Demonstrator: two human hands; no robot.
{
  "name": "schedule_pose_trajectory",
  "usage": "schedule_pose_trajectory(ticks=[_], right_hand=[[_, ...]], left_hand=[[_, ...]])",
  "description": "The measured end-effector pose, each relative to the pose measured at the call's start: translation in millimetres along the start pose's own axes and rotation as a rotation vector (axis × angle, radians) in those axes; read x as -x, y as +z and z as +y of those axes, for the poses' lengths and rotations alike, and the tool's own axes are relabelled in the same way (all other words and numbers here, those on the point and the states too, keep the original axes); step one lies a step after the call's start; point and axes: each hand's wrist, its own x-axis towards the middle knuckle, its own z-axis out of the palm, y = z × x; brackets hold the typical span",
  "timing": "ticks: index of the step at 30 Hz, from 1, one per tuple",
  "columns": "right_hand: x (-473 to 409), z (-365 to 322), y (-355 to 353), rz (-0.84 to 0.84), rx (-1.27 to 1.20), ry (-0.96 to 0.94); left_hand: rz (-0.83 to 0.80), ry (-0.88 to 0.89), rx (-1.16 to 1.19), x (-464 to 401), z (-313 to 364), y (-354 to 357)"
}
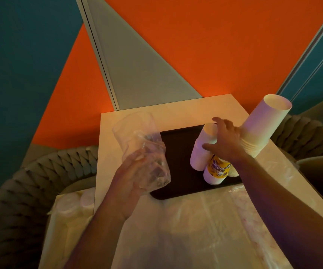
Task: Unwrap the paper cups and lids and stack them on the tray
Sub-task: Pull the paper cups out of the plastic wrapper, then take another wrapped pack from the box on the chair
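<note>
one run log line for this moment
left hand: holds plastic wrap | right hand: on cup stack | tray: holds stacks

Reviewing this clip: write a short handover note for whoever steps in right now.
Left hand grips the empty clear plastic wrapper, lifted over the table.
Right hand rests open on the short cup stack on the dark tray.
A tall cup stack stands at the tray's right edge.
Done: cups unwrapped.
Left: drop the wrapper, then unwrap the lids in plastic, off the table's left edge.
</note>
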Motion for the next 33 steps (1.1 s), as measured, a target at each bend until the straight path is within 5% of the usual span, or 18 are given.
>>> schedule_pose_trajectory(ticks=[4, 6, 10, 12, 18, 26, 33], right_hand=[[33.7, -33.9, -14.2, 0.211, -0.174, -0.105], [55.4, -51.1, -17.0, -0.060, -0.479, 0.059], [91.9, -68.8, -0.5, -0.912, -1.032, 0.470], [102.9, -75.3, 10.4, -1.028, -1.312, 0.502], [105.6, -74.5, 23.3, -0.582, -1.779, 0.460], [109.8, -35.0, -0.3, -0.326, -1.259, 0.038], [123.4, -16.0, -18.0, -0.297, -0.977, -0.040]], left_hand=[[-0.057, 0.147, -0.054, 3.5, 5.4, 13.3], [-0.062, 0.198, -0.069, 2.7, 4.7, 16.7], [-0.082, 0.274, -0.070, -0.3, -1.9, 16.2], [-0.112, 0.284, -0.097, -1.2, -4.0, 15.1], [-0.224, 0.245, -0.131, 1.7, -2.9, 3.5], [-0.164, 0.086, 0.066, 13.0, 25.4, -34.3], [-0.076, 0.066, -0.221, 10.8, 29.8, -38.1]])
